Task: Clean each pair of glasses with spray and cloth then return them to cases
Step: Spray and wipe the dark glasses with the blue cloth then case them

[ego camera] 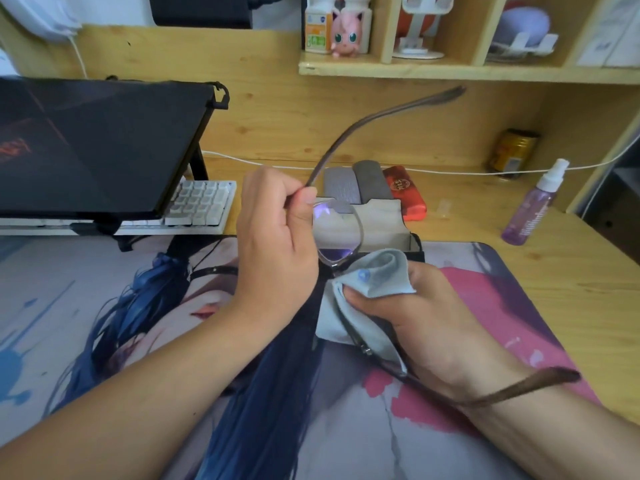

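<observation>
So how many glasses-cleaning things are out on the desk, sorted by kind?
Brown thin-framed glasses: 1
Light blue cleaning cloth: 1
Purple spray bottle: 1
Glasses cases (two grey, one red, one open): 4
Total: 7

Soft even light, fisheye edges, slight blur

I could read almost nothing. The red case [404, 191] bore a round gold emblem with characters too blurred to make out. The purple spray bottle [530, 209] and the yellow can [512, 152] carried print, illegible to me.
</observation>
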